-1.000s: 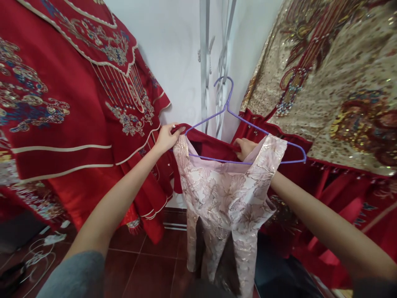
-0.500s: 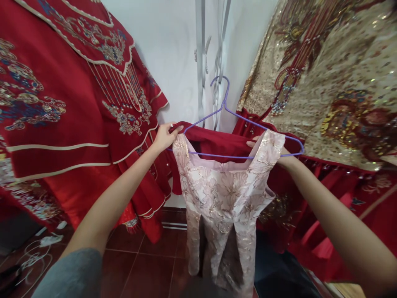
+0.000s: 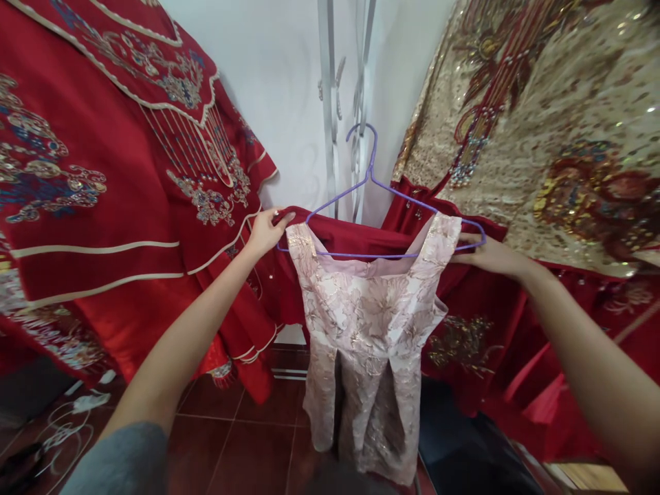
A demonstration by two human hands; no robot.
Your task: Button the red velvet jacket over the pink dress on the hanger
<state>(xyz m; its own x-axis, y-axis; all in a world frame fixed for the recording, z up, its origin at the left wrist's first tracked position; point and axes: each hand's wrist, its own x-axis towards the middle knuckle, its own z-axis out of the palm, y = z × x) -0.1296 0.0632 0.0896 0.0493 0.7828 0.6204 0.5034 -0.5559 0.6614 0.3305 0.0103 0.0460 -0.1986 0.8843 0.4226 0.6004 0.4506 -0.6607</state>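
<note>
A pale pink brocade dress (image 3: 368,330) hangs on a purple wire hanger (image 3: 379,189) in front of me, over a plain red cloth (image 3: 355,237) draped behind it. My left hand (image 3: 265,230) pinches the hanger's left end together with the dress strap and the red cloth. My right hand (image 3: 487,254) is closed on the hanger's right end beside the dress's right strap.
Red embroidered robes (image 3: 103,179) hang at the left and a gold sequinned robe (image 3: 546,124) at the right. A metal stand (image 3: 330,103) rises against the white wall behind. White cables (image 3: 67,419) lie on the dark red tiled floor.
My right hand slid from the hanger's middle, behind the neckline, out to its right end. The dress's right strap now sits further along the hanger arm. My left hand stayed put.
</note>
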